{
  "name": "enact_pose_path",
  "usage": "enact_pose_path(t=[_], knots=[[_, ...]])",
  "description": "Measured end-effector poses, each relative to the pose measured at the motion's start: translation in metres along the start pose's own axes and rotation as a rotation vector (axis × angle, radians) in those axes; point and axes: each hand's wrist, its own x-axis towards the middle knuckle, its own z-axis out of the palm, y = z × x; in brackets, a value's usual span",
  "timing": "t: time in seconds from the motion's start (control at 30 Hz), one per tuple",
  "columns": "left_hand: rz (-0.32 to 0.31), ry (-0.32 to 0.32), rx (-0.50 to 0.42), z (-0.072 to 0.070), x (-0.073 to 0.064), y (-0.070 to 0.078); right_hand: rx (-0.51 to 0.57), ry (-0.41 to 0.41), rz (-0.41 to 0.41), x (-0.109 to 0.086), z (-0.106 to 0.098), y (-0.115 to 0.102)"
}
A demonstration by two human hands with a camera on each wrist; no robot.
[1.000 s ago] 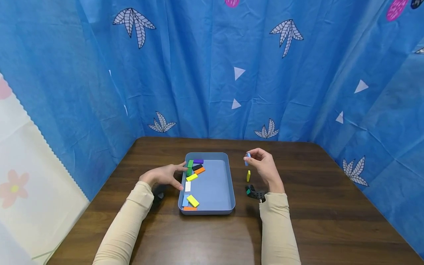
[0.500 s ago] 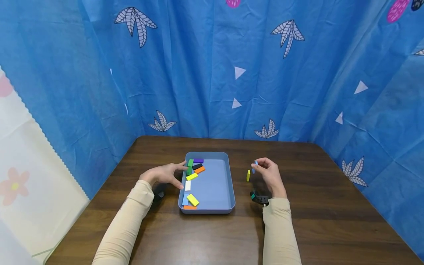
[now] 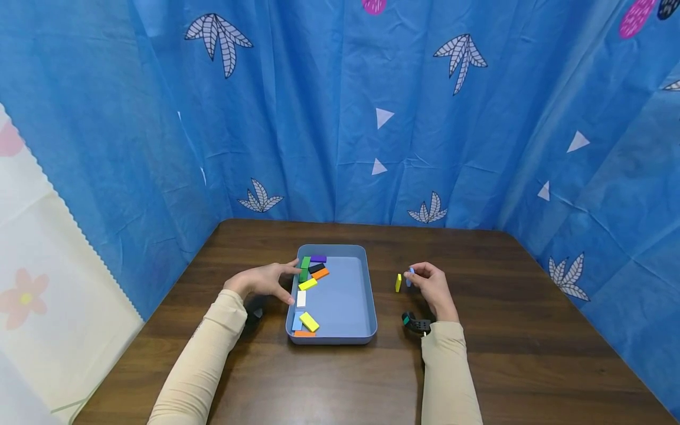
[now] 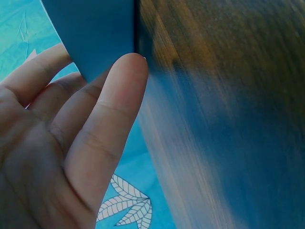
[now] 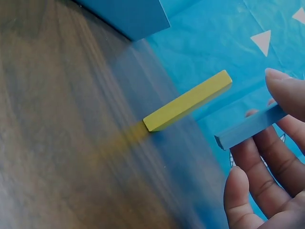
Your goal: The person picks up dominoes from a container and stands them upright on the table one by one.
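My right hand (image 3: 432, 289) pinches a light blue domino block (image 5: 250, 126) upright between thumb and fingers. Just left of it a yellow domino block (image 3: 398, 283) stands on end on the table, apart from the blue one. Whether the blue block's lower end touches the table, I cannot tell. At the tray's left side, my left hand (image 3: 265, 280) rests with spread fingers against the rim, holding no block. Inside the blue-grey tray (image 3: 347, 340), by its left wall, lie green, purple, black, orange, yellow, white (image 3: 301, 298) and light blue blocks.
The dark wooden table (image 3: 510, 330) reaches back to a blue patterned curtain (image 3: 340, 118). A paler curtain (image 3: 48, 254) hangs at the left. Each wrist wears a dark device, the right one (image 3: 416, 324) lying low beside the sleeve.
The right hand has moved right, then down, with the blue block, from above the yellow block to its right side. The left hand and the tray stay put.
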Motion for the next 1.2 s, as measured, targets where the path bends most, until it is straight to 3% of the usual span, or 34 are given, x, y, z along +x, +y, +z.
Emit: enact_pose_path(t=[0.8,1.2], knots=[[-0.005,-0.004,-0.004,-0.002,0.002,0.001,-0.12,0.008,0.014,0.005,0.004,0.012],[-0.012,-0.007,-0.001,-0.002,0.001,0.001,-0.125,-0.018,0.035,0.002,0.004,0.01]])
